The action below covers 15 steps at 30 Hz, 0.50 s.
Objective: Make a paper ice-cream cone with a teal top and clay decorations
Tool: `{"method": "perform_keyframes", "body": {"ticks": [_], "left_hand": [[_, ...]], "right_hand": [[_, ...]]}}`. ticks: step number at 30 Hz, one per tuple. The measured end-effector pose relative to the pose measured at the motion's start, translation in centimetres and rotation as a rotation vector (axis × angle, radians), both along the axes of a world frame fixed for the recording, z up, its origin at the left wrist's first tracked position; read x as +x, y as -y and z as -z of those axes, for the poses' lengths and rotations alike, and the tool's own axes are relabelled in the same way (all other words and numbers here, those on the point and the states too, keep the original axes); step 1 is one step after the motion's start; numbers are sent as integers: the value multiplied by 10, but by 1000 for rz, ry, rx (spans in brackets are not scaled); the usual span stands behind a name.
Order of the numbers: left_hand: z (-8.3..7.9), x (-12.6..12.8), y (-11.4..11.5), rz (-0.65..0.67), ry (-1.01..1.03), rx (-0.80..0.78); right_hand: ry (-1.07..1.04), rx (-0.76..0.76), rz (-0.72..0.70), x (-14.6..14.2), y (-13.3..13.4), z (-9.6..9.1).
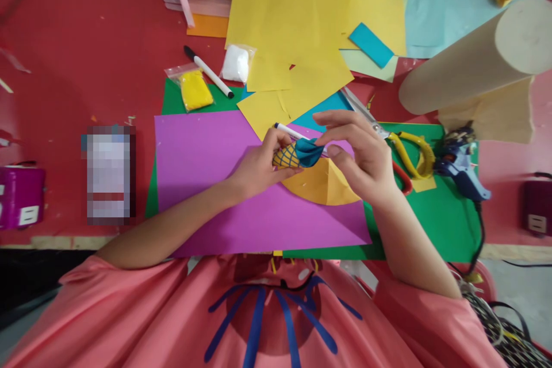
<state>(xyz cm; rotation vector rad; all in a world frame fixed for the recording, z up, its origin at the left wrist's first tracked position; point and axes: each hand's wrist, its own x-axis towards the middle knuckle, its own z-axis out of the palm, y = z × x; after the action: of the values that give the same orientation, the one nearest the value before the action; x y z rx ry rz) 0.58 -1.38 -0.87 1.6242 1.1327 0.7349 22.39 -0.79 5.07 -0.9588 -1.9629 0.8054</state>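
A small paper ice-cream cone point(286, 156), yellow with a blue lattice, lies sideways in my left hand point(268, 156), its fingers closed round it. Twisted blue paper point(308, 152) forms its top and points right. My right hand point(360, 155) is at the tip of this blue paper, fingers and thumb apart; whether a fingertip touches it is hard to tell. Behind the cone lies a white marker point(290, 130). An orange-yellow paper disc with a crease point(317, 187) lies under my hands on a purple sheet point(207, 184).
Right of my hands lie yellow-handled scissors point(411, 155) and a blue glue gun point(461, 164) with a cord. A large pale roll point(470, 57) stands behind them. Yellow sheets point(297, 23), a capped marker point(211, 75) and bagged yellow clay point(195, 90) lie farther back.
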Motion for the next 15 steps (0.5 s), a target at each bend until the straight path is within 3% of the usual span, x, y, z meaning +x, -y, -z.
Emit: {"method": "perform_keyframes", "body": {"ticks": [7, 15], "left_hand": [[-2, -2, 2, -35, -180, 31], [-15, 0, -2, 56, -229, 15]], "right_hand": [[98, 97, -99, -9, 1, 5], [64, 82, -135, -15, 3, 13]]}}
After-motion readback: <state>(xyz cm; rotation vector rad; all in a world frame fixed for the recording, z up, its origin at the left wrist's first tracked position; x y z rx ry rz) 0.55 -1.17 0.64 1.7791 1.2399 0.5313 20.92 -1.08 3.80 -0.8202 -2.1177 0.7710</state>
